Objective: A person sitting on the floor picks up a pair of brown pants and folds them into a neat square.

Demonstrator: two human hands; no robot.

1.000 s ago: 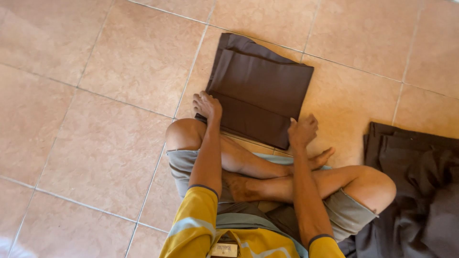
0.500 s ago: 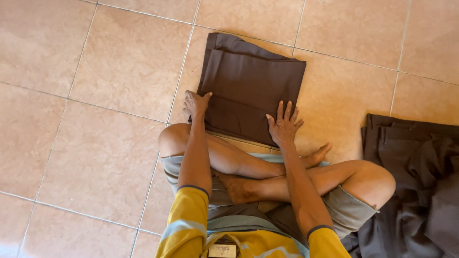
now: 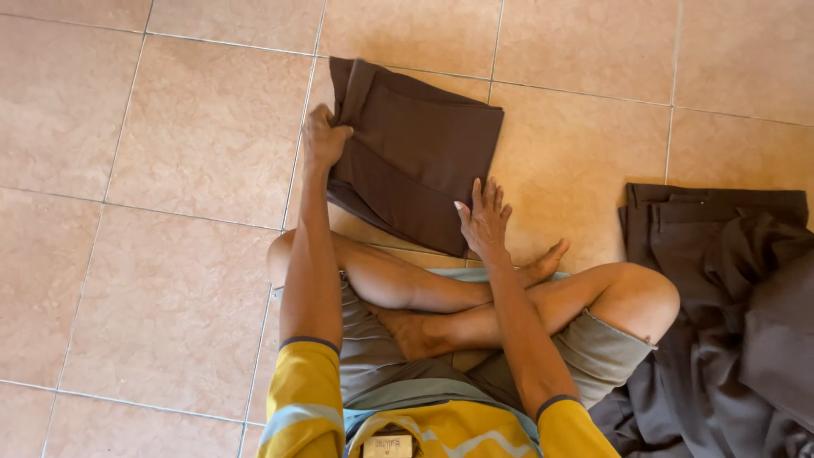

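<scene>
On the tiled floor (image 3: 170,170), left hand (image 3: 324,136) grips folded brown trousers (image 3: 415,153) (left edge); right hand (image 3: 483,222) presses flat, open.

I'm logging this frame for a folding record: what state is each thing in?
Brown trousers: folded, flat on the tiled floor.
Left hand: closed, gripping the trousers' left edge.
Right hand: open, fingers spread, pressing the near edge.
Dark garments: unfolded, heaped at right.

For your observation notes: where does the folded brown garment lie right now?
In the head view, the folded brown garment lies on the tiled floor just beyond the crossed legs, the left hand gripping its left edge and the right hand flat on its near corner.
</scene>
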